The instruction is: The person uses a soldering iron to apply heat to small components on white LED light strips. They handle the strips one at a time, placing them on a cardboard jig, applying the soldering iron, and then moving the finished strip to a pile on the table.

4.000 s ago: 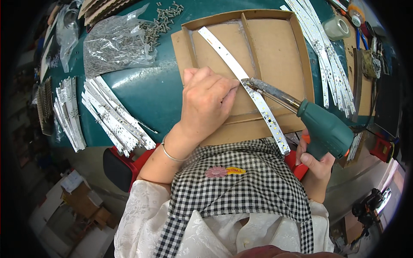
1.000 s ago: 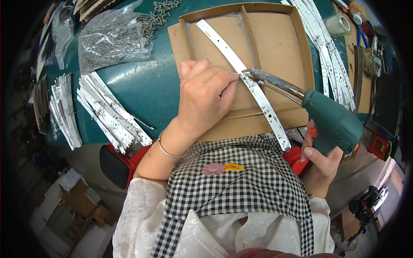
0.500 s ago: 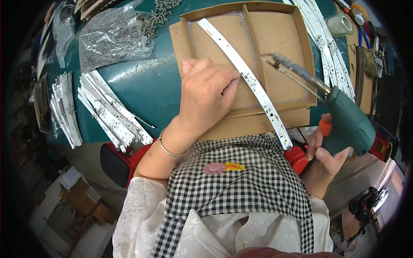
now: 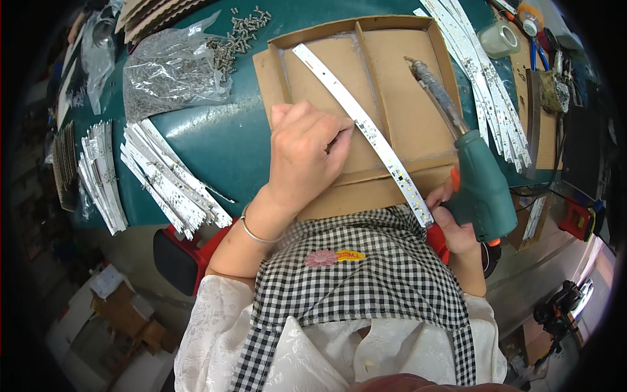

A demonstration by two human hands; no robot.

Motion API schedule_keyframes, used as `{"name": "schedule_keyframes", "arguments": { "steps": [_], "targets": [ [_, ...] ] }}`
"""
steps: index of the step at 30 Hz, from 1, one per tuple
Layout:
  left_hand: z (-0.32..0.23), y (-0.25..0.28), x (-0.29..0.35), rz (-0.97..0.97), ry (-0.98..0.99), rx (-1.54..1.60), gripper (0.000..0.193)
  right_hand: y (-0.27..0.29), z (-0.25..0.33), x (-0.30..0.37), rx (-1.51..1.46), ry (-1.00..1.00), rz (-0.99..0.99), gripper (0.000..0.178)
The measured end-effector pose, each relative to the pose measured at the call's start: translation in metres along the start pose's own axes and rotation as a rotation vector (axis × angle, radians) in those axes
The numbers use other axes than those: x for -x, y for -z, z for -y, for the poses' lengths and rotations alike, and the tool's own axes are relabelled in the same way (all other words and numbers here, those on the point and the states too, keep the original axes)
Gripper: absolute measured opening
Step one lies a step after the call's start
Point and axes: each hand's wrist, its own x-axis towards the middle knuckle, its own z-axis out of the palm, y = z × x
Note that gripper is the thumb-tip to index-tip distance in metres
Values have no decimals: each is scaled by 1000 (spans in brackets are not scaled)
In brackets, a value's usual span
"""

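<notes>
My left hand [image 4: 308,149] is closed, its thumb and fingertips pinching the edge of a long white LED strip board [image 4: 371,134] near its middle. The strip lies slanted across a shallow cardboard tray [image 4: 367,23], its lower end sticking out over the near edge toward my apron. My right hand [image 4: 452,225] grips a green soldering gun [image 4: 484,186] with an orange trigger, right of the strip's lower end. The gun's long dark tip points up over the tray's right part, apart from the strip. My left fingers partly hide what lies between them.
Bundles of white strips [image 4: 166,183] lie at the left. More strips [image 4: 480,78] lie right of the tray, near a tape roll [image 4: 499,39]. A plastic bag [image 4: 173,72] of small metal parts [image 4: 238,42] sits at the back left. A red chair [image 4: 189,251] stands below.
My right hand and the soldering gun have moved left, and the gun's tip has swung more upright. The view has shifted slightly; my left hand stays at the strip.
</notes>
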Motion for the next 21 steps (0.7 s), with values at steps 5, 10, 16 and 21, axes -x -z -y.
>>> {"name": "schedule_keyframes", "arguments": {
  "steps": [5,10,16,21],
  "targets": [
    [1,-1,2,-1,-4,13,16,-6,0,-6,-7,49,-12,30],
    [2,1,2,6,-7,20,16,-13,3,-14,-79,82,11,38],
    [-1,4,1,25,15,66,25,-13,3,-16,-71,139,30,55],
    [-7,13,-1,-34,28,33,30,-22,5,-15,-136,130,-161,71]
  ]
}}
